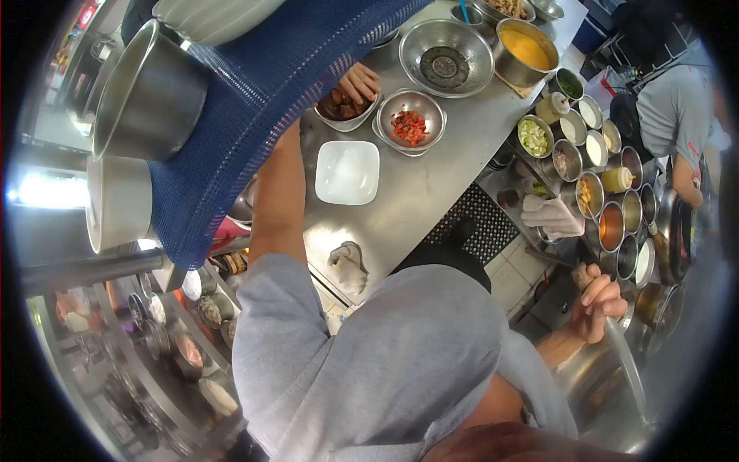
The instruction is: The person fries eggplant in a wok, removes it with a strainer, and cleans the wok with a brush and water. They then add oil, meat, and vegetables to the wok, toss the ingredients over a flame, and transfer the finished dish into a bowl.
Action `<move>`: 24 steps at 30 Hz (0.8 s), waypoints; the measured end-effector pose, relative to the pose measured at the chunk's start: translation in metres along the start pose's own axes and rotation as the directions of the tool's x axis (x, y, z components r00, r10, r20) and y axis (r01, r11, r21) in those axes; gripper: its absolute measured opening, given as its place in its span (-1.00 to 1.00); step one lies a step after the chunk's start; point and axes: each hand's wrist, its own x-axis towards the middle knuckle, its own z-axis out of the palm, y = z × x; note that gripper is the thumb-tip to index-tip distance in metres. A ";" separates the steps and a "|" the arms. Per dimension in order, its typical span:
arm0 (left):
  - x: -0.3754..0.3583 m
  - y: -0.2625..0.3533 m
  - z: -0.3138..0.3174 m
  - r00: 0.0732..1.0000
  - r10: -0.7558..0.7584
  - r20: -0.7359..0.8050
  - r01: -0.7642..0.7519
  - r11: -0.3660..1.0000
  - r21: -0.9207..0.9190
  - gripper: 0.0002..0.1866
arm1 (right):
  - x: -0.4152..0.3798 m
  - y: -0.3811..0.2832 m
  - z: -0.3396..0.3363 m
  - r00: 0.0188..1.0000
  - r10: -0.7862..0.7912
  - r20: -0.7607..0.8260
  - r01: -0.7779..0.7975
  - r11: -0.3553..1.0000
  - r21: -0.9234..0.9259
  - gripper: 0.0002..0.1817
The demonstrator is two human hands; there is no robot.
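Observation:
My left hand reaches under a blue mesh cloth into a metal bowl of dark brown chunks. Its fingers are spread and rest on the chunks; the thumb is hidden. Beside it stand a metal bowl of chopped red pieces and a white square bowl. Over on the right, my right hand is closed around a long-handled metal utensil with a brownish grip end. The far end of the utensil is blurred, low over a shiny metal surface, so its head cannot be made out.
Blue mesh cloth hangs off a shelf bearing metal pots. A crumpled cloth lies on the steel counter. Several ingredient tins and a squeeze bottle stand at right, near another person in grey. A pot of orange liquid sits behind.

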 end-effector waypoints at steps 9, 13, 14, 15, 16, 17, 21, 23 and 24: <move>-0.033 0.238 -0.146 0.841 -0.462 0.283 0.537 0.777 -0.329 -0.60 | -0.020 -0.008 -0.004 0.995 -0.032 -0.098 0.033 0.999 0.007 -0.97; -0.053 0.215 -0.114 0.830 -0.510 0.226 0.553 0.696 -0.458 -0.45 | -0.028 -0.003 -0.006 0.989 -0.079 -0.124 0.079 0.997 -0.004 -0.91; -0.057 0.227 -0.120 0.862 -0.492 0.124 0.493 0.753 -0.436 -0.69 | -0.029 -0.001 -0.008 0.989 -0.088 -0.115 0.090 0.996 0.010 -0.91; -0.053 0.200 -0.076 0.869 -0.495 0.013 0.432 0.745 -0.507 -0.63 | -0.035 0.000 -0.014 0.989 -0.088 -0.117 0.080 0.994 -0.069 -0.92; -0.044 0.165 -0.029 0.898 -0.440 -0.013 0.360 0.751 -0.554 -0.62 | -0.037 0.005 -0.020 0.991 -0.089 -0.104 0.082 0.994 -0.069 -0.90; -0.036 0.146 -0.005 0.927 -0.374 -0.032 0.284 0.754 -0.593 -0.60 | -0.032 0.006 -0.017 0.991 -0.074 -0.115 0.066 0.995 -0.072 -0.88; -0.025 0.245 -0.089 0.761 -0.567 0.316 0.616 0.478 -0.626 -0.54 | -0.017 0.008 -0.008 0.997 -0.063 -0.049 0.062 0.998 -0.020 -0.88; -0.027 0.255 -0.099 0.691 -0.627 0.361 0.654 0.329 -0.681 -0.52 | -0.021 0.007 -0.011 0.998 -0.059 -0.001 0.059 0.998 0.017 -0.87; -0.034 0.260 -0.104 0.738 -0.624 0.254 0.614 0.467 -0.636 -0.53 | -0.028 0.005 -0.014 0.999 0.003 -0.042 -0.002 1.000 0.016 -0.87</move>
